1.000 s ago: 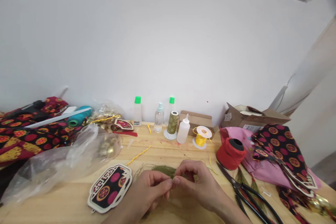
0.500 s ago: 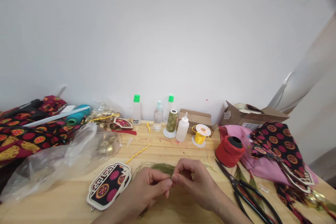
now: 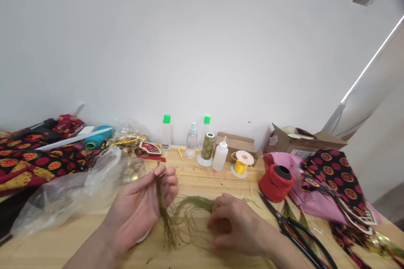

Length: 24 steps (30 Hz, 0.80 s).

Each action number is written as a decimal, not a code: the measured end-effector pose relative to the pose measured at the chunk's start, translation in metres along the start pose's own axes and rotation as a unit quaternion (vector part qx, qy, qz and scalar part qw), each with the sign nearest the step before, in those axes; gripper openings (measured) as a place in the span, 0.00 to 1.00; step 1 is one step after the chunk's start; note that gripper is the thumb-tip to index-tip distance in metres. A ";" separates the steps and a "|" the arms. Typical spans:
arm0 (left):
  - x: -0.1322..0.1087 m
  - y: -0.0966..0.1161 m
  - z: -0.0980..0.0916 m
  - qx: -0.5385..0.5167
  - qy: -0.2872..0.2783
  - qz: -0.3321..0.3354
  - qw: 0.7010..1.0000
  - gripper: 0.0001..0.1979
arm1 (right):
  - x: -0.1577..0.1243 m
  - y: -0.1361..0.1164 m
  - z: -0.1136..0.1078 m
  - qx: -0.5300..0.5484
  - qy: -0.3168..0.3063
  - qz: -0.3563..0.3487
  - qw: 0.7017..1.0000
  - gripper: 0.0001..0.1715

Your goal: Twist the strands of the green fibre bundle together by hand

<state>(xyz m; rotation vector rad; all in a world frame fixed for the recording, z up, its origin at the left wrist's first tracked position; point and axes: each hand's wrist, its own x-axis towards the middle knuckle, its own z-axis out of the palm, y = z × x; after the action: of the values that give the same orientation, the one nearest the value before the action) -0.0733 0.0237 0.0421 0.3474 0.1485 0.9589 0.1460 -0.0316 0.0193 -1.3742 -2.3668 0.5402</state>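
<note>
My left hand (image 3: 142, 206) is raised a little above the wooden table (image 3: 195, 180), palm toward me, pinching the top of a thin bundle of olive-green threads (image 3: 164, 214) that hangs down from its fingertips. My right hand (image 3: 235, 225) rests low on the table with its fingers curled over the loose pile of the same green threads (image 3: 192, 206). What its fingertips hold is hidden. The patterned cut-out that lay by my left hand is hidden behind that hand.
Black scissors (image 3: 296, 231) lie at right beside a red thread spool (image 3: 277, 181). Behind stand several small bottles (image 3: 191, 141), an olive thread cone (image 3: 207, 148) and a yellow cord reel (image 3: 242, 164). A clear plastic bag (image 3: 72, 189) and patterned fabric (image 3: 34, 159) fill the left; a cardboard box (image 3: 303, 138) sits at right.
My left hand has lifted up and to the left, drawing a bundle of green threads out of the pile. My right hand has dropped onto the pile; both were pinching together before.
</note>
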 end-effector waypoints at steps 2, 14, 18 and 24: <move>0.000 0.005 0.001 -0.064 -0.022 0.022 0.997 0.08 | 0.000 -0.005 0.004 -0.032 -0.008 0.001 0.999 0.21; 0.002 0.008 -0.004 -0.008 -0.005 0.046 0.999 0.12 | -0.016 -0.002 -0.021 -0.107 -0.051 0.050 0.992 0.07; 0.004 0.005 -0.004 0.071 0.017 0.044 0.996 0.10 | -0.027 0.003 -0.034 -0.027 -0.016 0.077 0.997 0.06; 0.007 -0.017 -0.004 0.314 0.040 -0.023 0.948 0.08 | -0.019 -0.004 -0.032 0.060 0.000 0.089 0.994 0.07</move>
<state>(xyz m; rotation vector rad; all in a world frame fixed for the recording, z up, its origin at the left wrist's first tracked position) -0.0572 0.0216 0.0328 0.8865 0.5400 0.8622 0.1675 -0.0450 0.0469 -1.5375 -2.1842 0.7191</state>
